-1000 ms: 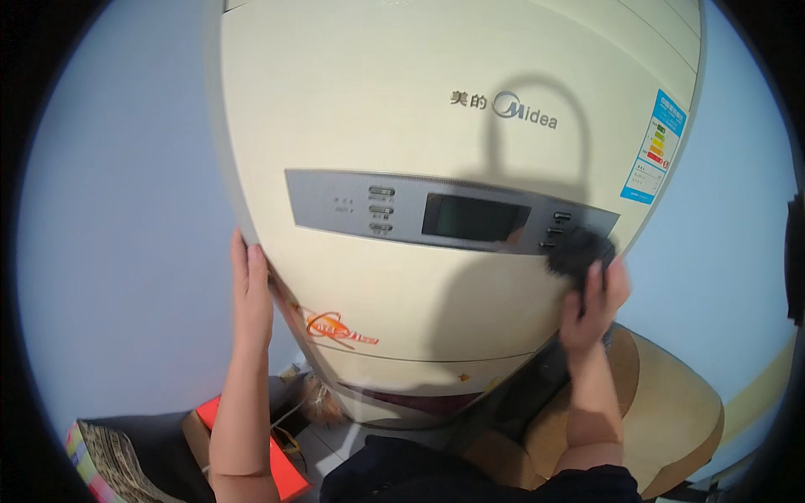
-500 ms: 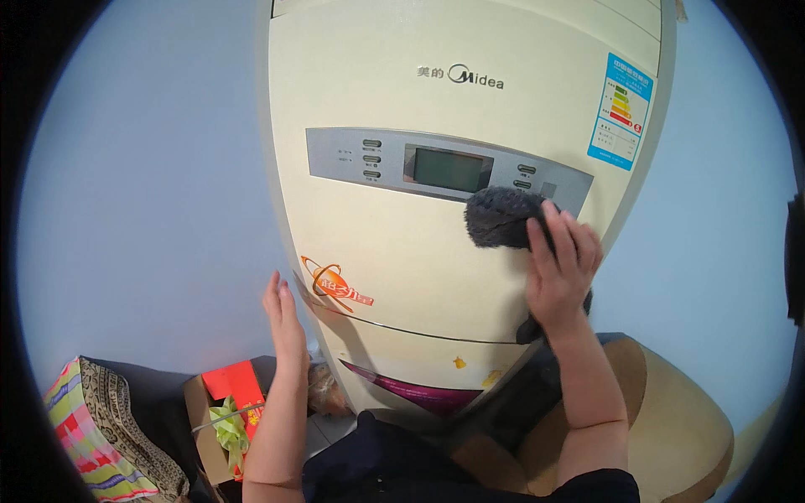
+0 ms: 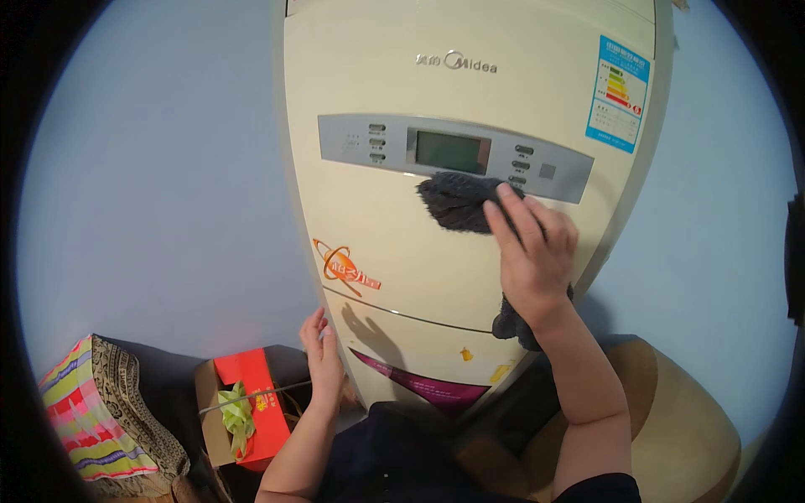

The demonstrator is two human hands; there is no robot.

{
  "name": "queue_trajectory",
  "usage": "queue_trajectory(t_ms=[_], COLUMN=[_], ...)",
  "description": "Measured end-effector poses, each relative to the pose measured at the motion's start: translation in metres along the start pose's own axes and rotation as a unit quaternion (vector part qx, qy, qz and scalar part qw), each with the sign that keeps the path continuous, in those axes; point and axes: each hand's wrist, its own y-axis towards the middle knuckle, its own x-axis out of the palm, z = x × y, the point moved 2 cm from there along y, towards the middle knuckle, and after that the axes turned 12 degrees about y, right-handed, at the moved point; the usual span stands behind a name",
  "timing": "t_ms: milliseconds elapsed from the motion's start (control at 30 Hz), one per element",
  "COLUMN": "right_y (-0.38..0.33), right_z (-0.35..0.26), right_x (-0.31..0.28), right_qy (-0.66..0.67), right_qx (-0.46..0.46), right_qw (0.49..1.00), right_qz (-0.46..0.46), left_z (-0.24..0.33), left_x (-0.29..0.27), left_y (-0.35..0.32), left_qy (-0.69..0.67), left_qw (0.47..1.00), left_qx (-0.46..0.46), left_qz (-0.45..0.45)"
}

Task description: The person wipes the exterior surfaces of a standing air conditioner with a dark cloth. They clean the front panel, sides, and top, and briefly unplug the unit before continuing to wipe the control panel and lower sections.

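Note:
A tall cream floor-standing air conditioner (image 3: 436, 277) faces me, with a grey control panel (image 3: 348, 138) and a small display across its front. My right hand (image 3: 537, 247) grips a dark grey fluffy cloth (image 3: 457, 201) and presses it to the front just under the panel, below the display and the right-hand buttons. Part of the cloth hangs beneath the palm, and the hand hides its middle. My left hand (image 3: 323, 348) holds nothing; its fingers are partly bent and apart, beside the unit's lower left edge. Whether it touches that edge I cannot tell.
At the lower left stand a red box (image 3: 251, 377) with a light green ribbon and a striped, patterned cloth (image 3: 101, 419). A brown-and-tan rounded seat or cushion (image 3: 688, 419) fills the lower right. Pale blue wall (image 3: 168, 184) lies on both sides of the unit.
My right hand has slid the cloth leftward along the underside of the panel. My left hand has come down and to the right, its fingers more bent. The view has shifted slightly.

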Motion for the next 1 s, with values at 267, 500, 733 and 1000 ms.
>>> queue_trajectory(t_ms=[267,500,733,1000], right_y=[-0.168,-0.119,-0.159,-0.156], right_z=[-0.056,0.012,-0.032,-0.086], right_x=[-0.002,-0.027,-0.002,0.021], right_qy=[0.123,0.009,0.04,0.076], right_qx=[-0.054,0.016,0.078,0.002], right_qw=[0.979,0.998,0.996,0.987], right_qz=[-0.152,-0.063,-0.029,-0.14], left_z=[-0.008,-0.009,-0.016,-0.018], left_x=[-0.009,-0.016,-0.002,-0.012], left_y=[-0.022,-0.032,-0.039,-0.036], left_qy=[0.042,0.05,0.006,0.016], left_qw=[0.998,0.996,0.996,0.998], left_qx=[-0.009,-0.027,-0.037,-0.02], left_qz=[-0.043,-0.065,-0.076,-0.064])
